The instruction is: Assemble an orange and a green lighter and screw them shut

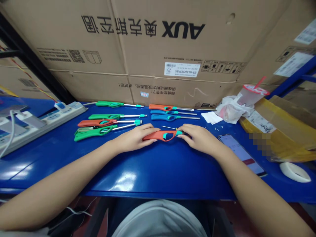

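Observation:
An orange gas lighter with a teal trigger lies sideways between my two hands, just above or on the blue table. My left hand is closed round the handle end. At the other end, my right hand pinches the lighter near its teal collar; the fingers hide most of the metal tube. Behind it lies a thin metal rod, perhaps a screwdriver, partly covered by my right fingers. Left of my hands rest several green lighters and an orange lighter. Blue lighters and another orange lighter lie behind.
A white power strip with plugs runs along the left. On the right are a phone, a yellow-taped parcel, a white ring-shaped object, and a drink cup beside a plastic bag. A large cardboard box walls the back.

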Demonstrator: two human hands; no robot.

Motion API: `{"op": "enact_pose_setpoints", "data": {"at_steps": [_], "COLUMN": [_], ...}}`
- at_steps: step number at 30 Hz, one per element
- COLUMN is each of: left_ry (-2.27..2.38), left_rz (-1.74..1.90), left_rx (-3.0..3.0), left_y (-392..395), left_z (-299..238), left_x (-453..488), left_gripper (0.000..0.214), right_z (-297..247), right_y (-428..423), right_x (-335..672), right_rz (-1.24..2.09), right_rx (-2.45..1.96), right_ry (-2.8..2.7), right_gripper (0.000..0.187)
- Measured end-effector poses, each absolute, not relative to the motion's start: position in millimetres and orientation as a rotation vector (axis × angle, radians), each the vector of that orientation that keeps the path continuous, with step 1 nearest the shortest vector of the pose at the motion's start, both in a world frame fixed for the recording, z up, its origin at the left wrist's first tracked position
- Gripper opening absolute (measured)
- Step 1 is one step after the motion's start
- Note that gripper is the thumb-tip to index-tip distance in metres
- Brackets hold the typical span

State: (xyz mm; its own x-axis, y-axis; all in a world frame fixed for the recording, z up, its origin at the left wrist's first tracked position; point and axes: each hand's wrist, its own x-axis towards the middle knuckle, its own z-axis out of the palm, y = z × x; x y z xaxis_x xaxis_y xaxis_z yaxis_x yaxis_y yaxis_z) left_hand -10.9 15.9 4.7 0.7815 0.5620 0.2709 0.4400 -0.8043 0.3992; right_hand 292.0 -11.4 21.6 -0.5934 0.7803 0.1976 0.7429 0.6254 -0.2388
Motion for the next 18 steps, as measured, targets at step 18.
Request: {"op": "enact_pose_setpoints", "data": {"at_steps": [18], "left_ry": [1.098], "left_rz": [0.614], "left_rx": [2.851], "left_y": [122], "left_z": [1], "left_x": [24], "left_gripper": [0.036], "right_z": [-9], "right_y": [2], "right_x": [286], "right_rz": [-0.04], "right_rx": [-1.538], "right_ry": [-2.273], "right_gripper": [0.022]}}
